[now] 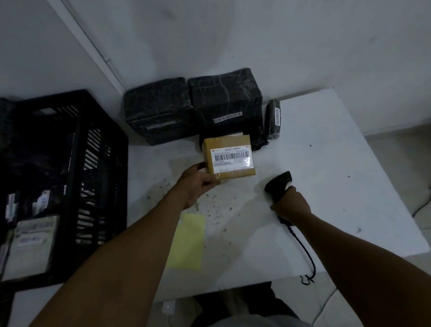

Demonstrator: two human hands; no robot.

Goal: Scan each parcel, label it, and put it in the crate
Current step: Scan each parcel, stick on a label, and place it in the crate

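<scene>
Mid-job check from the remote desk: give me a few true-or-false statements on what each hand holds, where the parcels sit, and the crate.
1. The left hand holds the brown parcel with its barcode label facing up. True.
2. The right hand is empty. False: its grip is on the black scanner.
3. The crate is on the right side of the table. False: it stands to the left.
4. Black-wrapped parcels sit at the table's far edge by the wall. True.
5. A yellow sheet lies on the table near the left forearm. True.
</scene>
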